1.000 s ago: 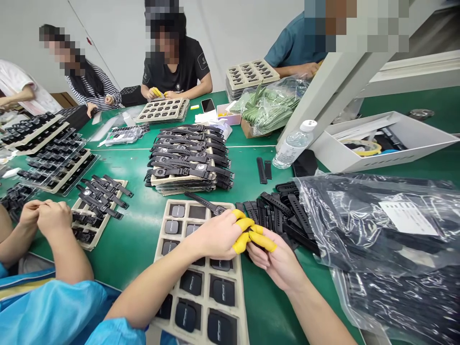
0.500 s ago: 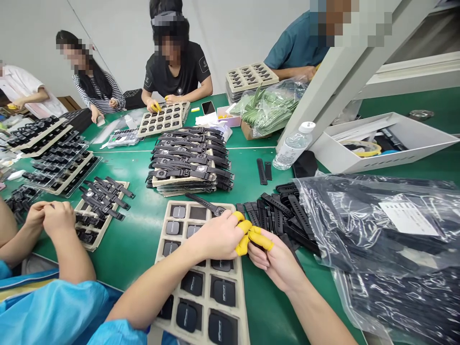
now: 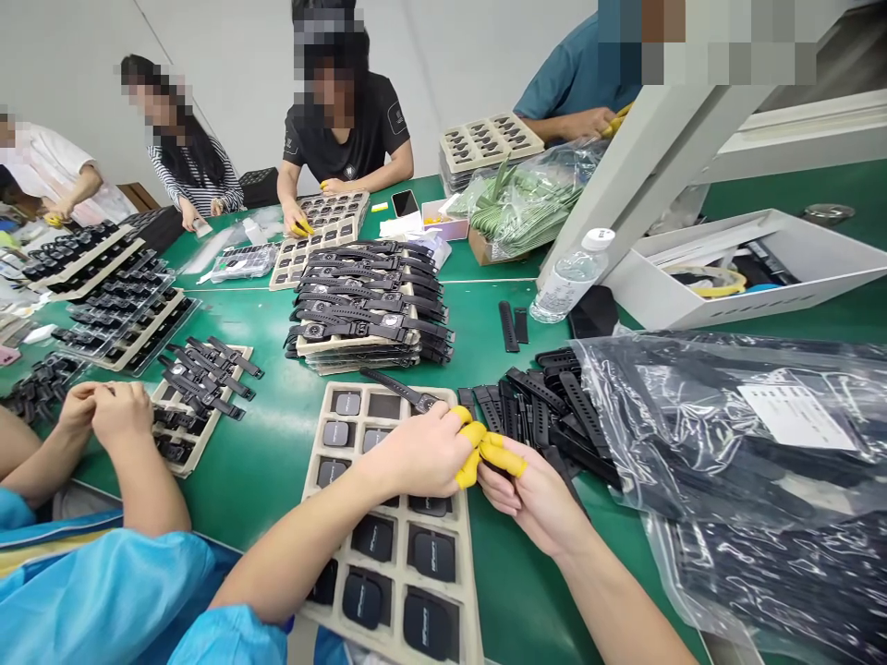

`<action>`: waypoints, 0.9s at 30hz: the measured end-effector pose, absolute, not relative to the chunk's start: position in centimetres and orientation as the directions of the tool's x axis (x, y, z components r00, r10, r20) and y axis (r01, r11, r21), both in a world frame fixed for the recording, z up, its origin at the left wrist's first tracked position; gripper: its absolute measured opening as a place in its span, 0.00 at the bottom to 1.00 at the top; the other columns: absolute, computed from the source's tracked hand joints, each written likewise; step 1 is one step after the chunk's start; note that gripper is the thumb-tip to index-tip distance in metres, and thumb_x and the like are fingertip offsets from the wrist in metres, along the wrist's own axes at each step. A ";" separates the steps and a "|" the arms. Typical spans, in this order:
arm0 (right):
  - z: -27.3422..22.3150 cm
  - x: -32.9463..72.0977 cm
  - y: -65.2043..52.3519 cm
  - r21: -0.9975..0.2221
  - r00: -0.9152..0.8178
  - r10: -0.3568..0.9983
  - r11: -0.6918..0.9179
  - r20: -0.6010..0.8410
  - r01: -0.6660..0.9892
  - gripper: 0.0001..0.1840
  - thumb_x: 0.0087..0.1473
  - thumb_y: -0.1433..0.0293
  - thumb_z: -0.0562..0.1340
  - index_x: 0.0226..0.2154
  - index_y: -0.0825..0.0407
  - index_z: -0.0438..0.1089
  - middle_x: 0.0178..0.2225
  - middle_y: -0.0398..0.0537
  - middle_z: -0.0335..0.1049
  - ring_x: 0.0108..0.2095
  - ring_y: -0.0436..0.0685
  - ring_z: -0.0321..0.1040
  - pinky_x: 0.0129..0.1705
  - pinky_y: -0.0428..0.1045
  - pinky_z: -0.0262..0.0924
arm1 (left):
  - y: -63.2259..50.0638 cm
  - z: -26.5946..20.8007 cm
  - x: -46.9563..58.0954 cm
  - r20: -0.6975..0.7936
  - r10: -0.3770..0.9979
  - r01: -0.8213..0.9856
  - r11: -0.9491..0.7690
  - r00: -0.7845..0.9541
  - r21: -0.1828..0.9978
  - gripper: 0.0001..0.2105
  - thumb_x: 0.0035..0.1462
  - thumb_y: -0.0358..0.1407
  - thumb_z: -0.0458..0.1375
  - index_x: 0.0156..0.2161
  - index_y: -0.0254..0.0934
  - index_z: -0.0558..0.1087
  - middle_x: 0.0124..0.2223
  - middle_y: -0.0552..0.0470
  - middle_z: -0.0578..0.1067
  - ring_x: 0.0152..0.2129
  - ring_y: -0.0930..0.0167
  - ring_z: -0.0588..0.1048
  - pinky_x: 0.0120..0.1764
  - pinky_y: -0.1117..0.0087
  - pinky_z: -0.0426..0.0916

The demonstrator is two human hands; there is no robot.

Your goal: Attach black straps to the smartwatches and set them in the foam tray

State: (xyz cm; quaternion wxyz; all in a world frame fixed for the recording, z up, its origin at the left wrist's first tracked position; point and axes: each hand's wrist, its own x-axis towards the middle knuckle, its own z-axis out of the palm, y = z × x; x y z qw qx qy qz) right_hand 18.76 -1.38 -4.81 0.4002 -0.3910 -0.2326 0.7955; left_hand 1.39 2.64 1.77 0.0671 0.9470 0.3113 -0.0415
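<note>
My left hand [image 3: 435,450] and my right hand [image 3: 533,489] meet over the right side of a beige tray [image 3: 466,545], with yellow finger cots on their fingers. Both are closed and their fingertips press together. A small black piece [image 3: 500,474] shows under my right fingers; its kind is mostly hidden. What my left fingers pinch is covered. Just beyond my left hand, a black-strapped watch [image 3: 424,403] lies across the tray's far end. Square black watch faces [image 3: 430,554] sit in the tray's compartments. Beyond my right hand is a pile of black watch straps [image 3: 533,406].
Stacked trays of watches [image 3: 367,309] stand ahead. A clear bag of straps [image 3: 762,443] covers the right side, near a water bottle [image 3: 569,277] and a white box [image 3: 748,277]. At left, a co-worker's hands [image 3: 103,411] are beside another watch tray [image 3: 200,443]. Other people sit across.
The view has shifted slightly. My hands keep nearly the same pinch over the tray. Across the table, a co-worker's yellow-tipped hand has moved lower over a tray.
</note>
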 end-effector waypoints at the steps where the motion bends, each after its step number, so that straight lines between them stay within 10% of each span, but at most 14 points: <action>1: -4.8 18.7 -1.4 -0.684 -0.379 0.818 -0.571 -0.432 -0.454 0.30 0.44 0.47 0.77 0.26 0.51 0.64 0.15 0.32 0.52 0.16 0.42 0.39 0.18 0.42 0.37 | 2.6 1.7 1.4 -0.117 0.581 0.591 -0.800 0.806 0.105 0.14 0.66 0.35 0.53 0.51 0.28 0.73 0.49 0.37 0.75 0.47 0.58 0.73 0.51 0.60 0.72; 13: -4.8 19.3 -1.6 -0.900 -0.229 0.969 -0.184 -0.097 -0.396 0.22 0.60 0.47 0.67 0.35 0.48 0.67 0.17 0.35 0.57 0.18 0.49 0.50 0.22 0.47 0.49 | 2.5 0.7 0.5 0.172 0.648 0.474 -0.688 0.742 0.550 0.24 0.73 0.37 0.48 0.69 0.33 0.55 0.58 0.37 0.73 0.55 0.62 0.75 0.56 0.61 0.75; 19: -5.0 20.1 -0.9 -0.994 -0.221 0.970 0.106 0.097 0.032 0.19 0.65 0.50 0.62 0.42 0.49 0.72 0.28 0.43 0.70 0.26 0.53 0.62 0.28 0.49 0.58 | 3.1 5.3 -2.5 0.132 0.737 0.693 -0.671 0.663 0.264 0.25 0.70 0.31 0.49 0.69 0.39 0.58 0.59 0.40 0.74 0.54 0.60 0.76 0.55 0.58 0.75; 23: -4.7 20.4 -0.6 -0.932 -0.260 0.957 0.208 0.130 0.298 0.16 0.67 0.55 0.59 0.41 0.50 0.73 0.27 0.43 0.70 0.25 0.53 0.64 0.30 0.50 0.60 | 4.7 8.0 -5.0 -0.016 0.720 0.720 -0.693 0.694 0.034 0.14 0.68 0.30 0.50 0.52 0.36 0.75 0.43 0.43 0.78 0.41 0.60 0.77 0.45 0.58 0.75; 27: -4.9 20.8 0.2 -0.887 -0.147 0.965 0.257 0.216 0.382 0.16 0.70 0.57 0.56 0.47 0.51 0.73 0.35 0.50 0.75 0.33 0.58 0.71 0.38 0.53 0.67 | 5.9 8.5 -7.5 -0.094 0.717 0.722 -0.690 0.691 0.041 0.15 0.67 0.29 0.48 0.44 0.37 0.78 0.42 0.43 0.79 0.40 0.60 0.76 0.45 0.59 0.73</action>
